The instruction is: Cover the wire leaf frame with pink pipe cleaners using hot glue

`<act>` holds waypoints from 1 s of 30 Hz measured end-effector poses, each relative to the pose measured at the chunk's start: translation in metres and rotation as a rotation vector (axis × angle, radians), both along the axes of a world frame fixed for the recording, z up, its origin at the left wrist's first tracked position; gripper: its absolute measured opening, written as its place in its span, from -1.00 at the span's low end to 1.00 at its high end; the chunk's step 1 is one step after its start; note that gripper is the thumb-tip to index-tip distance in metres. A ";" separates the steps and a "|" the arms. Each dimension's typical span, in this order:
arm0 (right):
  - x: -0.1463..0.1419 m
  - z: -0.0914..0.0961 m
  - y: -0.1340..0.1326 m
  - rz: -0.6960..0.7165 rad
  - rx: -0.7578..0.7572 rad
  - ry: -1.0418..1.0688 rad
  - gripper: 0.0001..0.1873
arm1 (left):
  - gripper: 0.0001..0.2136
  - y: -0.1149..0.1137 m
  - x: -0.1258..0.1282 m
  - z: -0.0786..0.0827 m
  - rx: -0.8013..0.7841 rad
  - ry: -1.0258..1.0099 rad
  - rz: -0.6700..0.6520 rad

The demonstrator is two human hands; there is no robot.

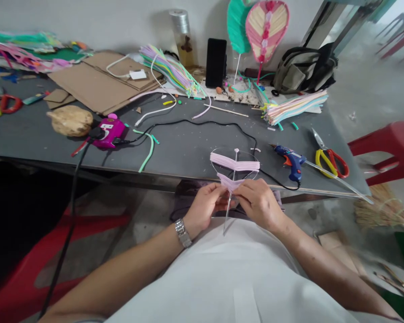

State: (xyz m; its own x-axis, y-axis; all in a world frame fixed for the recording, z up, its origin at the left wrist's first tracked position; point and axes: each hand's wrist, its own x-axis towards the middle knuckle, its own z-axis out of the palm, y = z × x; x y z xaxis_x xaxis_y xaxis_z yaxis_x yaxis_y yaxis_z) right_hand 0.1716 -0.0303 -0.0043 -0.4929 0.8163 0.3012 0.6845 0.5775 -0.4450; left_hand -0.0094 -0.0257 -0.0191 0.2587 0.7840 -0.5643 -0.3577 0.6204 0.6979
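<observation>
Between my hands, at the table's front edge, is a small fan frame [234, 165]: a thin wire loop on a straight stem, with bands of pale pink pipe cleaners across it in a V. My left hand [207, 204] is closed at the lower left of the frame, thumb and fingers pinching the lower pink band. On the other side, my right hand [261, 202] pinches the same band near the stem. The stem's lower end points down toward my white shirt. Fingertips partly hide the lowest strips.
To the right lie a blue glue gun [291, 161] with a long glue stick and scissors [328, 154]. Pipe cleaner bundles [171, 69], a phone [216, 63] and two finished fans [267, 31] stand farther back. A purple power adapter [109, 132] and black cord are at left.
</observation>
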 end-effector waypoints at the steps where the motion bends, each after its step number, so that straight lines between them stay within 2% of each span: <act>1: -0.001 0.001 0.002 -0.002 0.000 -0.021 -0.79 | -0.64 0.001 0.000 -0.001 0.003 0.015 0.002; 9: -0.013 0.014 0.011 -0.014 0.012 -0.233 -0.78 | -0.63 0.005 -0.003 -0.007 0.078 0.039 0.014; 14: -0.014 0.021 0.014 -0.018 -0.096 -0.138 -0.83 | -0.59 0.004 -0.005 -0.008 0.067 0.014 0.011; 20: -0.017 0.022 0.019 -0.046 -0.216 0.000 -0.81 | -0.54 0.004 -0.005 -0.007 0.048 -0.036 0.068; 30: -0.014 0.021 0.025 0.025 -0.330 0.089 -0.76 | -0.62 0.007 -0.004 -0.003 0.036 -0.028 0.099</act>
